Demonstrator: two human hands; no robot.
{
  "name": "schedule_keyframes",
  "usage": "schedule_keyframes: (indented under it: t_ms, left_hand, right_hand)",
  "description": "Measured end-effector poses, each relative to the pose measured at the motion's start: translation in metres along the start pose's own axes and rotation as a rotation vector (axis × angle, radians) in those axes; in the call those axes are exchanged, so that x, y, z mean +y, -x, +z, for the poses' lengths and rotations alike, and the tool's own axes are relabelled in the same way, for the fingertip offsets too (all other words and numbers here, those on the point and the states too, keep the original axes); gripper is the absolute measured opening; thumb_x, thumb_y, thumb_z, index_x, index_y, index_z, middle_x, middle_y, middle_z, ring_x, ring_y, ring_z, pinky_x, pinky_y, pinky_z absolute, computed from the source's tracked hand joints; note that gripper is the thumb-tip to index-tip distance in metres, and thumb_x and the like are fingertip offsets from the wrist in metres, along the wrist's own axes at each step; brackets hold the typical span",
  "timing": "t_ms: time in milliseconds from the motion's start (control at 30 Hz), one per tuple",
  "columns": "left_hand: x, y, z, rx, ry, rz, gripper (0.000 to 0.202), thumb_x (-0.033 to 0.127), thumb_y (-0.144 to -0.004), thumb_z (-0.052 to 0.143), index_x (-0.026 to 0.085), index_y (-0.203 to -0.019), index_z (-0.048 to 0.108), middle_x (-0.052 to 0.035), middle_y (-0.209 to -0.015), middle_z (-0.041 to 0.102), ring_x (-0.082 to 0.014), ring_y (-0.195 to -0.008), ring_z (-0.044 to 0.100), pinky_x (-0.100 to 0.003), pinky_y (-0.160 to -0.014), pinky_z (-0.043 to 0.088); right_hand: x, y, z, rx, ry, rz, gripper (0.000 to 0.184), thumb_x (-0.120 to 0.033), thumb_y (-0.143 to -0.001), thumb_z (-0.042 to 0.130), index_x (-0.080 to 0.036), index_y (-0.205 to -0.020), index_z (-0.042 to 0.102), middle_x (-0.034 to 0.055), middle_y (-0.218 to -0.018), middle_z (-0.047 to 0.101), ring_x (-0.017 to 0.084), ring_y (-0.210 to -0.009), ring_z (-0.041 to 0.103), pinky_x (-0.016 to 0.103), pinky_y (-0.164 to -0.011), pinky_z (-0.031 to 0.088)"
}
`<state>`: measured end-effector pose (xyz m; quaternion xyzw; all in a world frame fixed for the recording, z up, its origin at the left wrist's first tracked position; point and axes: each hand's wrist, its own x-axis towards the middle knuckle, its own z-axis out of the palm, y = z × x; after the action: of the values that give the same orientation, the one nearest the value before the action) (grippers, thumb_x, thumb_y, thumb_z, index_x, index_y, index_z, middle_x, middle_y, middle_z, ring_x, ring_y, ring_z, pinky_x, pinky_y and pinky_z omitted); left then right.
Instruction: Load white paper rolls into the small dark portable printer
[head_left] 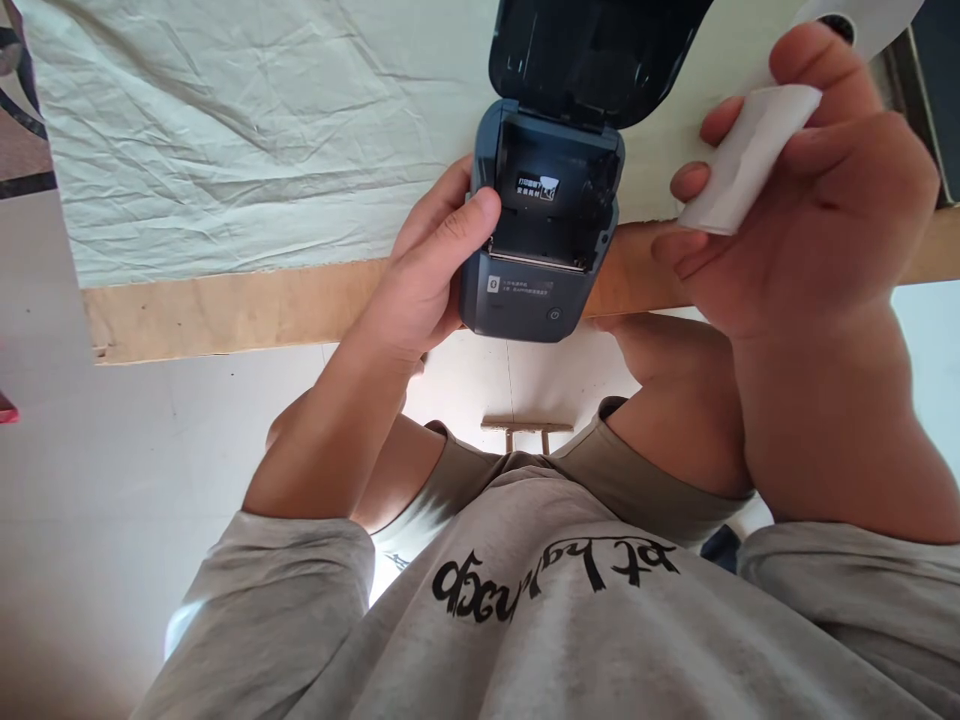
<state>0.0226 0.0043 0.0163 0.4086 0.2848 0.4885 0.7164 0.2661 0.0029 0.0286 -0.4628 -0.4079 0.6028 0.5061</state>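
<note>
A small dark blue-grey label printer (pixel 536 235) stands at the table's near edge with its lid (pixel 592 50) flipped up and its paper bay showing bare, a small label inside. My left hand (pixel 431 270) grips the printer's left side, thumb on the upper rim. My right hand (pixel 802 190) is raised to the right of the printer, fingers closed around a white paper roll (pixel 746 160) that is held tilted, clear of the printer.
A wrinkled pale cloth (pixel 247 130) covers the wooden table, whose bare front edge (pixel 232 310) runs across the view. Below are a light floor (pixel 112 480), my grey sweatshirt and knees. A dark object sits at the top right corner.
</note>
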Motion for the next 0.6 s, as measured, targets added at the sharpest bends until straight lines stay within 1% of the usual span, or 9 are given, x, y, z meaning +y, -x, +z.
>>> schedule_keyframes:
  t_ms: [67, 133, 233, 300, 367, 467, 533, 567, 600]
  left_hand:
    - [0.001, -0.001, -0.001, -0.051, -0.007, -0.015, 0.027, 0.041, -0.088, 0.065, 0.018, -0.100, 0.073, -0.0013, -0.088, 0.073, -0.0121, -0.075, 0.067, -0.019, -0.061, 0.054]
    - [0.002, -0.001, 0.000, -0.057, -0.010, -0.018, 0.027, 0.040, -0.086, 0.068, 0.017, -0.099, 0.074, -0.0016, -0.087, 0.074, -0.0125, -0.073, 0.067, -0.019, -0.060, 0.054]
    - [-0.001, 0.000, 0.007, 0.060, 0.000, 0.040, 0.023, 0.036, -0.091, 0.060, 0.017, -0.094, 0.074, -0.0002, -0.083, 0.074, -0.0096, -0.069, 0.067, -0.016, -0.058, 0.052]
    - [-0.003, 0.001, 0.011, 0.100, 0.005, 0.072, 0.025, 0.035, -0.092, 0.057, 0.017, -0.093, 0.074, -0.0004, -0.082, 0.074, -0.0089, -0.069, 0.067, -0.015, -0.057, 0.051]
    - [-0.003, 0.002, 0.013, 0.082, -0.004, 0.060, 0.026, 0.036, -0.092, 0.057, 0.016, -0.095, 0.074, -0.0012, -0.084, 0.074, -0.0099, -0.071, 0.068, -0.016, -0.058, 0.051]
    - [-0.002, 0.002, 0.013, 0.067, -0.030, 0.031, 0.025, 0.036, -0.093, 0.058, 0.017, -0.095, 0.073, -0.0012, -0.084, 0.073, -0.0105, -0.071, 0.067, -0.018, -0.059, 0.051]
    - [-0.002, 0.002, 0.014, 0.099, -0.045, 0.049, 0.026, 0.039, -0.092, 0.058, 0.019, -0.092, 0.074, -0.0005, -0.079, 0.071, -0.0101, -0.067, 0.065, -0.017, -0.055, 0.049]
    - [-0.002, 0.001, 0.015, 0.120, -0.054, 0.054, 0.026, 0.041, -0.091, 0.058, 0.020, -0.091, 0.074, -0.0002, -0.078, 0.070, -0.0096, -0.065, 0.065, -0.017, -0.054, 0.048]
    - [-0.003, 0.001, 0.015, 0.138, -0.064, 0.059, 0.026, 0.041, -0.091, 0.058, 0.020, -0.089, 0.074, 0.0000, -0.077, 0.069, -0.0091, -0.064, 0.064, -0.016, -0.054, 0.048]
  right_hand:
    - [-0.002, -0.002, -0.002, -0.013, -0.023, 0.051, 0.036, -0.025, -0.067, 0.058, -0.034, -0.100, 0.050, -0.0028, -0.098, 0.056, 0.013, -0.075, 0.060, 0.021, -0.039, 0.038]
    - [-0.001, -0.002, 0.003, 0.072, -0.011, 0.010, 0.035, -0.022, -0.061, 0.060, -0.031, -0.092, 0.048, -0.0027, -0.092, 0.055, 0.011, -0.065, 0.057, 0.020, -0.035, 0.030]
    - [0.000, 0.003, 0.016, 0.184, 0.041, -0.043, 0.033, -0.017, -0.060, 0.062, -0.029, -0.088, 0.049, -0.0027, -0.084, 0.052, 0.011, -0.061, 0.057, 0.019, -0.032, 0.024]
    - [-0.002, 0.006, 0.021, 0.166, 0.080, -0.046, 0.030, -0.020, -0.064, 0.065, -0.029, -0.090, 0.054, -0.0019, -0.081, 0.050, 0.012, -0.065, 0.061, 0.019, -0.032, 0.027]
    - [-0.004, 0.007, 0.021, 0.130, 0.086, -0.027, 0.033, -0.024, -0.066, 0.069, -0.031, -0.096, 0.059, -0.0023, -0.081, 0.052, 0.014, -0.071, 0.064, 0.020, -0.034, 0.036]
    - [-0.005, 0.003, 0.013, 0.068, 0.049, 0.073, 0.040, -0.035, -0.064, 0.070, -0.033, -0.103, 0.061, -0.0021, -0.092, 0.060, 0.017, -0.084, 0.068, 0.022, -0.041, 0.045]
    - [-0.004, 0.002, 0.013, 0.046, 0.031, 0.125, 0.038, -0.043, -0.067, 0.066, -0.032, -0.103, 0.062, -0.0003, -0.100, 0.062, 0.018, -0.088, 0.068, 0.023, -0.042, 0.045]
    - [-0.003, 0.002, 0.016, 0.058, 0.052, 0.095, 0.036, -0.041, -0.068, 0.064, -0.032, -0.103, 0.063, 0.0003, -0.099, 0.062, 0.017, -0.085, 0.068, 0.023, -0.041, 0.044]
    - [-0.002, 0.005, 0.020, 0.091, 0.099, 0.018, 0.034, -0.037, -0.069, 0.063, -0.033, -0.103, 0.064, -0.0002, -0.096, 0.061, 0.015, -0.080, 0.066, 0.022, -0.040, 0.041]
